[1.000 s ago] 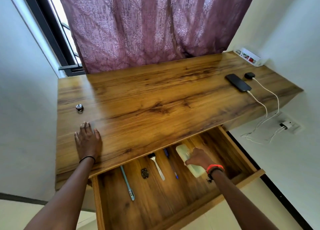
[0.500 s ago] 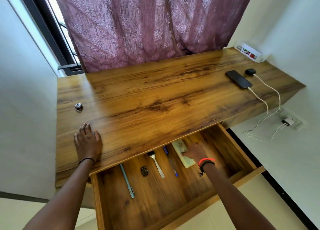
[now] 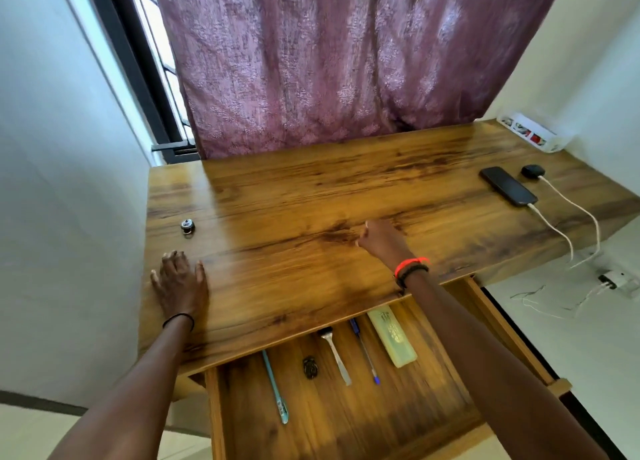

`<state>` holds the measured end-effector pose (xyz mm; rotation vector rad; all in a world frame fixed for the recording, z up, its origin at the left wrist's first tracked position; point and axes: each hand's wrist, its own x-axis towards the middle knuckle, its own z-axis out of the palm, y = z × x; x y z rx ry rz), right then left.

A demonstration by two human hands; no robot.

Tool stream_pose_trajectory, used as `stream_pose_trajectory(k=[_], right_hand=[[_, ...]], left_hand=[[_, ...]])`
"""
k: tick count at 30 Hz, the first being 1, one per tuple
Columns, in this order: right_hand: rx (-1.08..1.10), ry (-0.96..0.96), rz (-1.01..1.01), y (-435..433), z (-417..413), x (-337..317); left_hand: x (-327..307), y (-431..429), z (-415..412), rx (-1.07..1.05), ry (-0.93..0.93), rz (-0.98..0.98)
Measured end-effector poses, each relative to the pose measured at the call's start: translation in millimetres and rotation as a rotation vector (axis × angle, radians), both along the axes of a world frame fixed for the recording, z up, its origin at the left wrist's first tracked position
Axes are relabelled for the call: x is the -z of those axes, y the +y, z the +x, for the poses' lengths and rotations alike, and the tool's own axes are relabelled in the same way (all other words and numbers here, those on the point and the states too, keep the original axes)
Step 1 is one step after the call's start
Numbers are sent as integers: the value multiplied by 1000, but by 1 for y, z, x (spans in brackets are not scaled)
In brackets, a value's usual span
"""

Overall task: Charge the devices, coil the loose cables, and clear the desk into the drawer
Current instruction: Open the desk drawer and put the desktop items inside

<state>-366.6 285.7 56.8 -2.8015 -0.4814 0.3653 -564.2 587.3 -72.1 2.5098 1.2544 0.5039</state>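
Fingers of left hand lie flat on desk, lower left; right hand, mid-frame, loosely curled, apparently empty. Phone on white cable, right edge. Drawer open, holding fork, pale case. Outstanding: small metal object on desk; shutting drawer.

Phone on desk, right side

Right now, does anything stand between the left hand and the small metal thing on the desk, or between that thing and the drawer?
Nothing visible does. Only bare desk lies between the left hand and the metal thing. The drawer stands open below the desk's front edge.
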Motion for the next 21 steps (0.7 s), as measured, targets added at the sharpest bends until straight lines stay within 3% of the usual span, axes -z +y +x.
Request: stream_pose_trajectory(k=[9,15,21], right_hand=[[-416,-3,203,166,-19,22],[-761,8,90,251,-50,40],[-1014,-291,-88,292,-63,49]], left_hand=[[2,0,1,7,7,-14],[3,1,0,1,-29,4],[1,-4,1,-8,-48,37]])
